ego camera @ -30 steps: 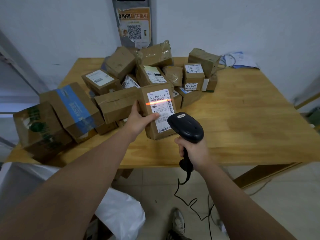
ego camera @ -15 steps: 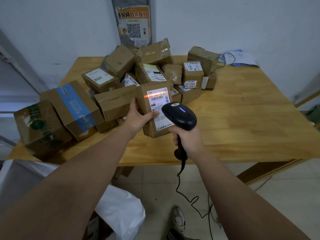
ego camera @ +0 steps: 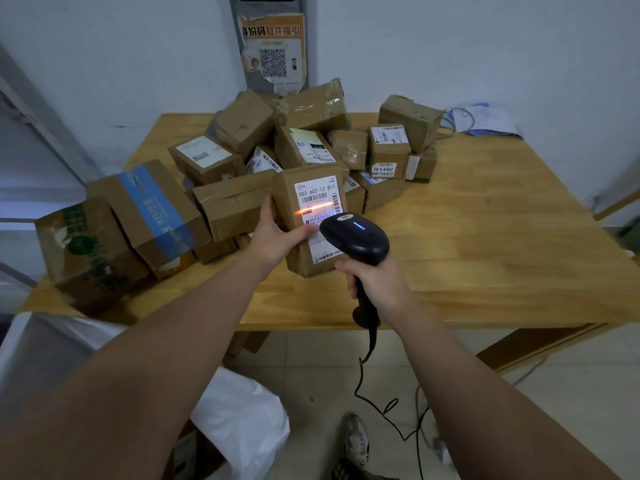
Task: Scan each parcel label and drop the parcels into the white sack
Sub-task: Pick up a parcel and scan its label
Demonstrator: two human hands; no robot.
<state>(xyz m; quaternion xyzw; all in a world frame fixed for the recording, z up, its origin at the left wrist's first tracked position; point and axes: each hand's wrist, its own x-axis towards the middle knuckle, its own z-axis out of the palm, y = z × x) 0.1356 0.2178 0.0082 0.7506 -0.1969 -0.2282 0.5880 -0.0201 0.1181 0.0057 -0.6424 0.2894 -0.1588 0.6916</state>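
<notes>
My left hand [ego camera: 277, 233] grips a brown cardboard parcel [ego camera: 294, 202] upright over the table, thumb across its front. Its white label [ego camera: 317, 194] faces me, with an orange scan line running across the barcode. My right hand [ego camera: 375, 284] grips the handle of a black barcode scanner [ego camera: 355, 237], whose head sits just in front of the label's lower half and shows a blue light. The white sack [ego camera: 239, 420] lies on the floor at lower left, under my left forearm.
Several taped brown parcels [ego camera: 311, 133] are piled on the wooden table [ego camera: 485, 237], with two larger boxes [ego camera: 152, 213] at its left edge. The scanner cable [ego camera: 381, 407] trails to the floor. Papers [ego camera: 485, 123] lie at the table's far right corner. My shoe [ego camera: 356, 441] stands below.
The scanner came up closer to the label. The scan line shifted from the top barcode lower down the label. The parcel stayed in my left hand.
</notes>
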